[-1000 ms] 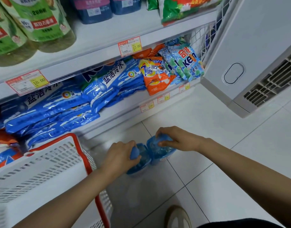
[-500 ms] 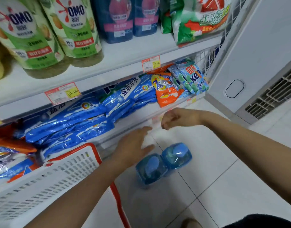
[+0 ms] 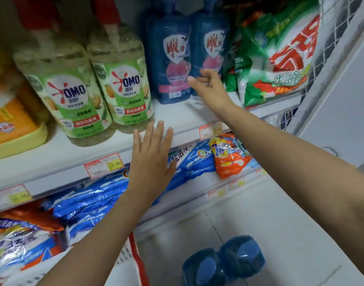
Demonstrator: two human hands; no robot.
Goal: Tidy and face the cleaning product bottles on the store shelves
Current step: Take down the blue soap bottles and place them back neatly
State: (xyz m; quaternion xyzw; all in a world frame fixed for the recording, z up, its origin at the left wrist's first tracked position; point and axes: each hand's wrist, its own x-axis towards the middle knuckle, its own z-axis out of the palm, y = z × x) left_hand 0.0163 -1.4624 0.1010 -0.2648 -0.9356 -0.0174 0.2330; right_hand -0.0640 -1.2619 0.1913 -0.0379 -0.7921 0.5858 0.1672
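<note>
Two dark blue bottles with pink labels [image 3: 172,58] stand side by side on the white upper shelf [image 3: 177,118]. My right hand [image 3: 210,87] reaches up in front of the right one, fingers loosely curled, holding nothing. My left hand [image 3: 152,159] is spread flat in front of the shelf edge, just below two green-labelled OMO bottles [image 3: 117,83]. Two blue-capped bottles [image 3: 224,263] stand on the tiled floor below, untouched.
A green and white detergent bag [image 3: 280,58] leans right of the blue bottles. Blue and orange powder bags [image 3: 228,155] fill the lower shelf. A yellow-orange container [image 3: 12,129] sits far left. A white basket with a red rim [image 3: 133,254] stands lower left. A white appliance [image 3: 346,100] is at right.
Both hands let go of the two blue-capped bottles on the floor and rose to the upper shelf. The view tilted upward.
</note>
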